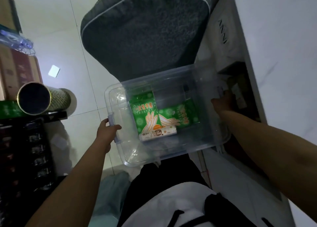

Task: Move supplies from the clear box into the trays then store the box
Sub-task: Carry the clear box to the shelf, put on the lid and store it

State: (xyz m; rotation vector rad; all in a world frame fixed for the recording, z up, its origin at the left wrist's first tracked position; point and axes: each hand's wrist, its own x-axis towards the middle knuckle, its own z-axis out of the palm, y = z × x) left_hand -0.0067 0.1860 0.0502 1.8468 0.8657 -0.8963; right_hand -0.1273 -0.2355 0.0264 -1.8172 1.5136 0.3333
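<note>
Clear box (120, 151) gripped by two hands, left (107, 129), right (223, 102), two green glove packets (146, 113) inside

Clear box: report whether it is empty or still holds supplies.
Not empty. Through the clear box, gripped by the left hand and right hand, show two green glove packets and a small white pack.

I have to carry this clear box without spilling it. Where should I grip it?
By the latches on its two short ends, one hand from each side, as the left hand and right hand do now; the clear box is wide and open-topped.
</note>
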